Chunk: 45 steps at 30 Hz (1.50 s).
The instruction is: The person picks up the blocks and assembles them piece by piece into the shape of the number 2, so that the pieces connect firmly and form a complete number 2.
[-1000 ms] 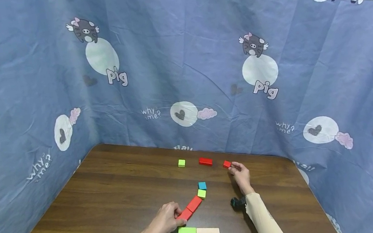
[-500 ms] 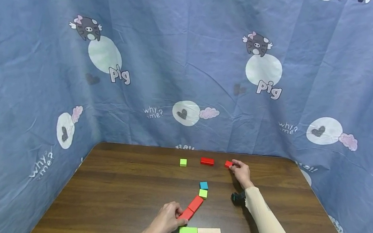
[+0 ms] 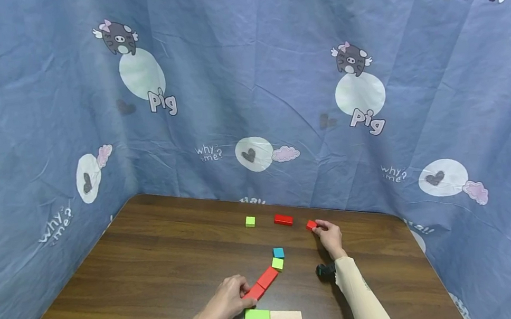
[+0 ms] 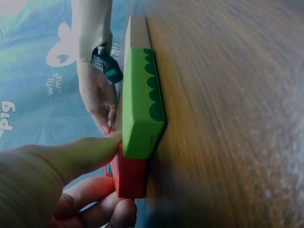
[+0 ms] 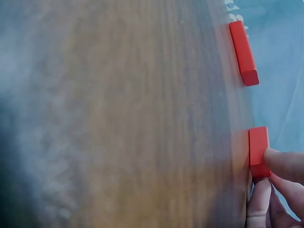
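My left hand [image 3: 228,297] holds the near end of a flat red block [image 3: 255,292] between thumb and fingers. A second red block [image 3: 267,277] continues that line, then a small lime cube [image 3: 277,264] and a blue cube [image 3: 278,252]. Close to the left thumb lie a green block [image 3: 257,317] and a pale wooden block [image 3: 286,318], end to end; the left wrist view shows dark scallops on the green block's [image 4: 142,95] side. Towards the back right, my right hand [image 3: 330,237] pinches a small red block [image 5: 259,149] resting on the table.
Near the table's back edge sit a red bar [image 3: 284,220] and another lime cube [image 3: 250,222]. A blue printed curtain [image 3: 210,106] hangs behind the brown wooden table [image 3: 143,258]. A dark wrist device [image 3: 325,272] is strapped at the right sleeve.
The right fingers have come closer around the small red block, which has turned slightly. The left hand stays on its red block. The head view has shifted a little.
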Tool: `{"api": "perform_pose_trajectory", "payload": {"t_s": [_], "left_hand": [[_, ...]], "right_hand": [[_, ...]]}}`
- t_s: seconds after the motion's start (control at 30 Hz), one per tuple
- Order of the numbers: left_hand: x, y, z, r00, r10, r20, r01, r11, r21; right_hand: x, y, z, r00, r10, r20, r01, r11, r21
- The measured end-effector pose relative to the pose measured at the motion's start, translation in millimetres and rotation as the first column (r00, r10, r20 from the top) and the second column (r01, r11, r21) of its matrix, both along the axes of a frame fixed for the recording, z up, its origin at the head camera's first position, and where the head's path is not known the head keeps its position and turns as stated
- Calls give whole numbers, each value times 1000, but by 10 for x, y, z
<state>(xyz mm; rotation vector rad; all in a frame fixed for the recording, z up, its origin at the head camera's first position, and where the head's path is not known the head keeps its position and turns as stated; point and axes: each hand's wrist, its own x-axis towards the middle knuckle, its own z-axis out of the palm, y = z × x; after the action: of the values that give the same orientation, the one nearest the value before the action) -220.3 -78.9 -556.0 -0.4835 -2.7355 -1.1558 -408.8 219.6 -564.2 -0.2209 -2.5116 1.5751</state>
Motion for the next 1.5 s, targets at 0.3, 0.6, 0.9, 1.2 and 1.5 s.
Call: {"api": "perform_pose_trajectory", "payload": {"t_s": [0.3,0.6,0.9,1.2,1.5], "left_hand": [[10,-8,10,1000,2,27,-3,1000,6],[0,-10,-11,1000,8,23,-9,1000,4],[0,-12,-9,999,1,43,-1,1000,18],[-3,-13,-1,999,2,42,-3,1000,15],[-9,0,-8,999,1,37,-2,1000,8]], "right_hand": [[8,-6,-32,998,58,-10,-58,998,21],[28,-63,-44,991,109,-73,-101,990,100],[112,-156,28,978,203,-38,-196,969,147],[163,-270,18,952,302,-48,-287,938,196],[202,-393,18,925,378,-23,-364,905,220]]}}
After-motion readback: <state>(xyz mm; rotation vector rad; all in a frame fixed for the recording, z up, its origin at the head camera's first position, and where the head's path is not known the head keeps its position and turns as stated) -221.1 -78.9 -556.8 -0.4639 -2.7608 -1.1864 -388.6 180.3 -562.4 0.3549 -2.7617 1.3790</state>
